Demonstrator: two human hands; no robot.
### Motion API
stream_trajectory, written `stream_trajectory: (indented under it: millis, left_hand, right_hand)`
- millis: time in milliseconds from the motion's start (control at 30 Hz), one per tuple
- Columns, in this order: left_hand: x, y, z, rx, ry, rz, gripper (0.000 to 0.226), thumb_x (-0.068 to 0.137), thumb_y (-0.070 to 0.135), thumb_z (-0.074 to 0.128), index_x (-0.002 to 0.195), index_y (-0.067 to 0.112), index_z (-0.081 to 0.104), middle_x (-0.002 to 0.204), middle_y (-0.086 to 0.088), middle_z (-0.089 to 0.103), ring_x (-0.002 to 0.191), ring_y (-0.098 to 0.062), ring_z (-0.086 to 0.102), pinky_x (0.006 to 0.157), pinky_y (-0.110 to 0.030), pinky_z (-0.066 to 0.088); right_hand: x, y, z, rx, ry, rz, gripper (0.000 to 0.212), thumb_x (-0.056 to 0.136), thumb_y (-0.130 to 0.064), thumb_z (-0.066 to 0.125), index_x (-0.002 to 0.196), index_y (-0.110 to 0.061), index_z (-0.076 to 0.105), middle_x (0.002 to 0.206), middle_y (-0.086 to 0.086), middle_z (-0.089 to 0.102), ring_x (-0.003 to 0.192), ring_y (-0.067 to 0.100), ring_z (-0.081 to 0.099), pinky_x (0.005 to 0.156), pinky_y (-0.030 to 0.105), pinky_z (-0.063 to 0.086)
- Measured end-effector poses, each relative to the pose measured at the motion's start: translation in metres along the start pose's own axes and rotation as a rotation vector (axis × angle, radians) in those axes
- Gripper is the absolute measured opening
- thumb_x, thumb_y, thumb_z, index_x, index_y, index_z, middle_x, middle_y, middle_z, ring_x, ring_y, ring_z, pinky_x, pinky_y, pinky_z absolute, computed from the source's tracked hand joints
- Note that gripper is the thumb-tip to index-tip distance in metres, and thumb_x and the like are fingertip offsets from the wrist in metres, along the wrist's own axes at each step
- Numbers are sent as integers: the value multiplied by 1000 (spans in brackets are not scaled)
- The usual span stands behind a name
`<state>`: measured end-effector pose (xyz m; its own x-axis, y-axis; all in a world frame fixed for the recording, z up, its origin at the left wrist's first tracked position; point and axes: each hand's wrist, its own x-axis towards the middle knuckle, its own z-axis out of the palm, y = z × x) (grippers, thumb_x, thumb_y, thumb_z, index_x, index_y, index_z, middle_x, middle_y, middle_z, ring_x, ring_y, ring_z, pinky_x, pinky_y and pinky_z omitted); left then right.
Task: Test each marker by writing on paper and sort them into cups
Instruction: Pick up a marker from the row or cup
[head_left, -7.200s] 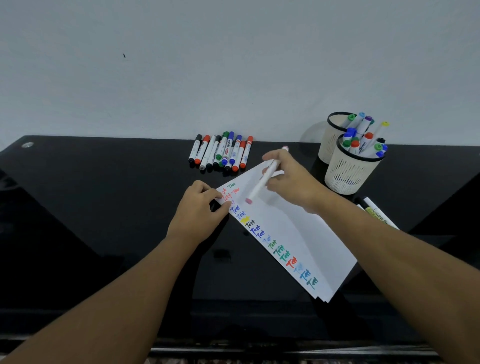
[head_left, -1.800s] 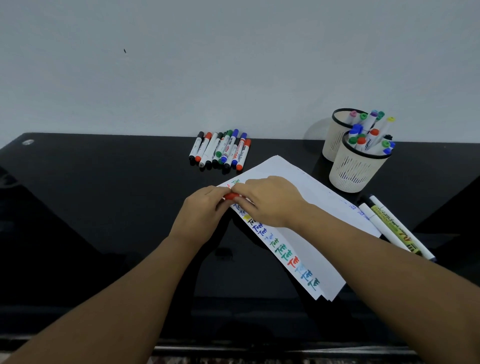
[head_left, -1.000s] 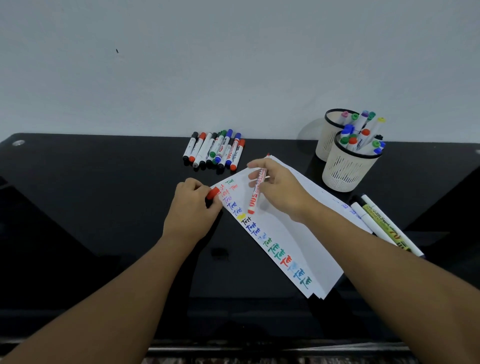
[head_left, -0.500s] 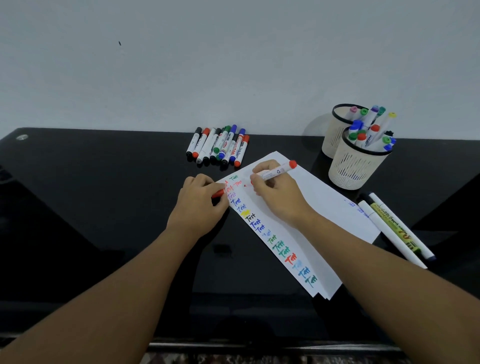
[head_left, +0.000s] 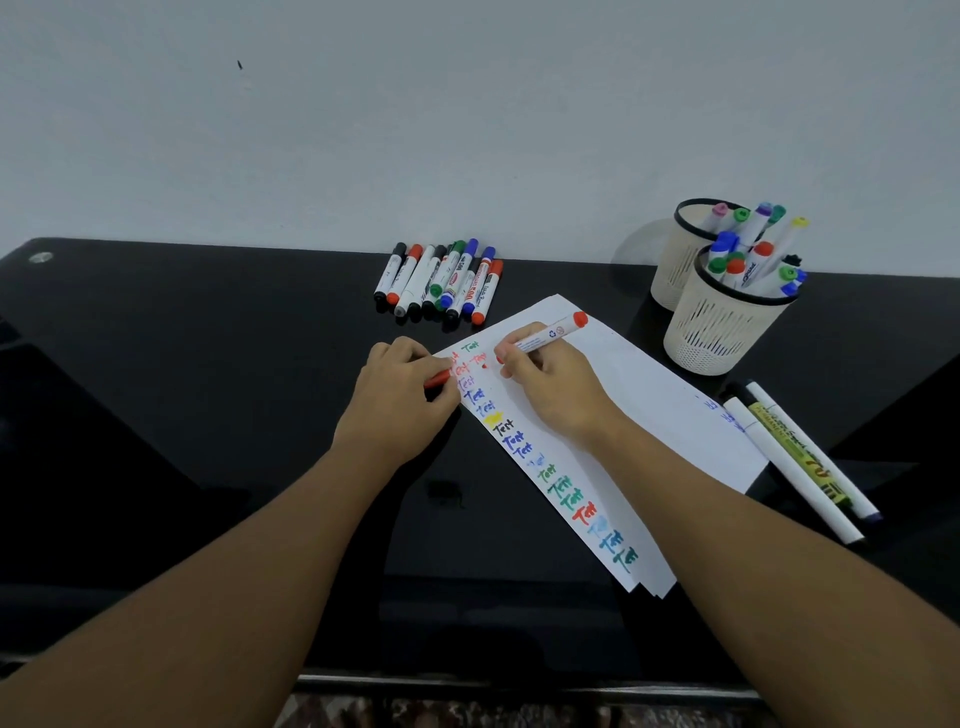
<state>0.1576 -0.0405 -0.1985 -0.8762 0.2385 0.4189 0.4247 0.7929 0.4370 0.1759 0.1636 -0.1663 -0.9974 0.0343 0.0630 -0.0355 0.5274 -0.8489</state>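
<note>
My right hand (head_left: 553, 387) pinches a red marker (head_left: 545, 333), fingers curled round its white barrel, the tip down on the paper (head_left: 649, 395) near the sheet's far corner and the red butt end tilted up and away toward the cups. The tip itself is hidden behind my fingers. My left hand (head_left: 402, 402) rests at the paper's left edge, fingers curled round the marker's red cap (head_left: 438, 378), pinning that edge to the bench (head_left: 208, 389).

A column of "Test" marks runs down the paper's left edge in green, red, purple, blue, yellow, black and pale blue, from the far corner to the near one. The sheet lies slantwise across the middle of the bench, with more sheets showing beneath its near corner.

Along the bench's back edge, left of centre, a row of capped markers (head_left: 441, 280) lies side by side, caps black, red, green and blue. Toward the back right corner stand two pale slotted cups, touching: the rear cup (head_left: 675, 260) and the front cup (head_left: 719, 332), both holding markers upright. Just beside the paper's right edge, near the bench's right side, three long markers (head_left: 800, 457) lie together, one with a yellow-green label.
</note>
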Motion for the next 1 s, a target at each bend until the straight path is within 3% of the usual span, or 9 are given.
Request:
stream_trajectory:
  millis: [333, 533, 1000]
  left_hand:
    - [-1, 0, 1, -10, 9, -5, 28, 94, 34, 67, 116, 20, 76, 107, 5, 58, 103, -18, 47, 87, -45, 52]
    - [-1, 0, 0, -21, 13, -7, 27, 94, 33, 68, 117, 21, 76, 107, 6, 58, 103, -17, 47, 87, -44, 52]
    - [0, -1, 0, -19, 4, -13, 29, 94, 35, 67, 118, 22, 75, 108, 6, 58, 103, -16, 46, 90, -43, 51]
  right_hand:
    - [-1, 1, 0, -31, -26, 16, 23, 105, -41, 54, 105, -26, 71, 100, -11, 69, 93, 11, 66, 87, 35, 53]
    - [0, 0, 0, -37, 17, 33, 27, 107, -40, 51, 109, -22, 71, 99, -14, 65, 93, 10, 64, 83, 25, 49]
    - [-4, -2, -2, -25, 11, 19, 30, 108, -41, 48, 117, -18, 65, 102, -2, 69, 94, 12, 66, 92, 33, 54]
